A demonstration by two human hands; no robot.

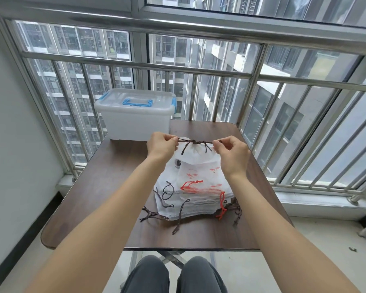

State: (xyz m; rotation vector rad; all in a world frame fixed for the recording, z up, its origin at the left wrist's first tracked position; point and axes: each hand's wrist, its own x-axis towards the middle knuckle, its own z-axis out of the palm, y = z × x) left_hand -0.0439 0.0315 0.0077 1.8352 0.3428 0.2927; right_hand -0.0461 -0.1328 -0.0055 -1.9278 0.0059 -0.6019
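A white drawstring bag point(197, 157) is held up above the dark wooden table point(106, 187). Its brown drawstring point(193, 142) is stretched level across the gathered mouth, with a knot at the middle. My left hand point(160, 146) pinches the left end of the string. My right hand point(232, 154) pinches the right end. Under the bag lies a stack of white drawstring bags point(190, 199) with brown and red strings trailing off its edges.
A translucent plastic storage box point(133, 121) with a blue handle and blue latches stands at the table's far left corner. A steel railing point(199, 72) and windows run behind and to the right of the table. My knees show below the table's near edge.
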